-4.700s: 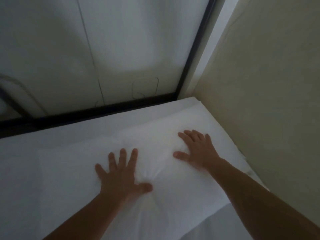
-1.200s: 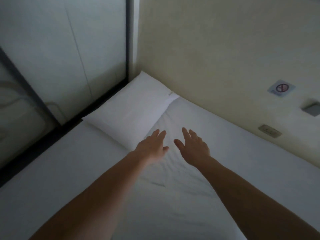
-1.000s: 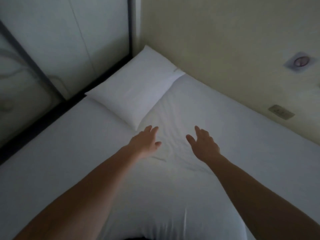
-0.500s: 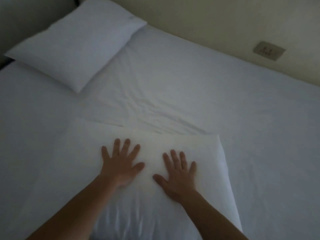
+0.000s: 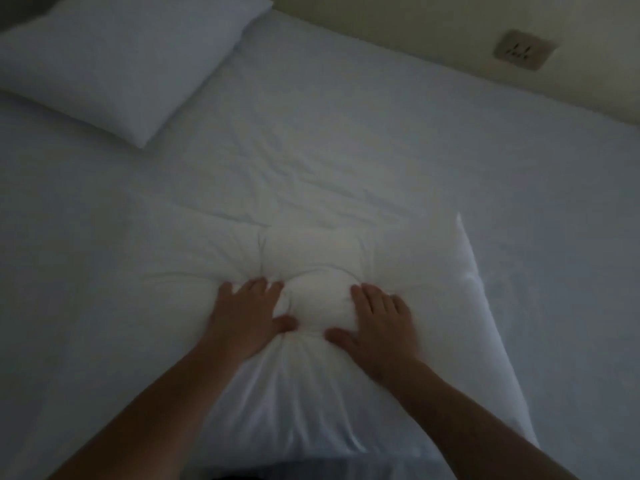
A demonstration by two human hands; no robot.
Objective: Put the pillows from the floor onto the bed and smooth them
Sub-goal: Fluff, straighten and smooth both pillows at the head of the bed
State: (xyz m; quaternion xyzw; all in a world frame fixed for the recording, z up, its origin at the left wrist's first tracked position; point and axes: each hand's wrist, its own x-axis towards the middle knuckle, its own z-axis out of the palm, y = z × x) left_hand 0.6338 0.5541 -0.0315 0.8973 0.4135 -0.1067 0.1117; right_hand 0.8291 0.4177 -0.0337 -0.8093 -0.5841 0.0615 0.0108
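Observation:
A white pillow (image 5: 443, 306) lies on the near part of the white bed (image 5: 398, 126), right in front of me. Both hands are on its middle. My left hand (image 5: 246, 320) and my right hand (image 5: 377, 323) dig their fingers into it, a hand's width apart. The filling bulges up between them and creases fan out from the fingertips. A second white pillow (image 5: 121, 64) rests flat at the bed's far left corner, well away from my hands.
A beige wall (image 5: 433, 15) runs along the far side of the bed, with a wall socket (image 5: 523, 51) at the upper right. The sheet between the two pillows is wrinkled. A dark strip shows at the bottom edge below the near pillow.
My hands left the far pillow and came back to the near one. Half a second ago they lay flat with spread fingers; now the fingers dig in and the pillow bunches between them.

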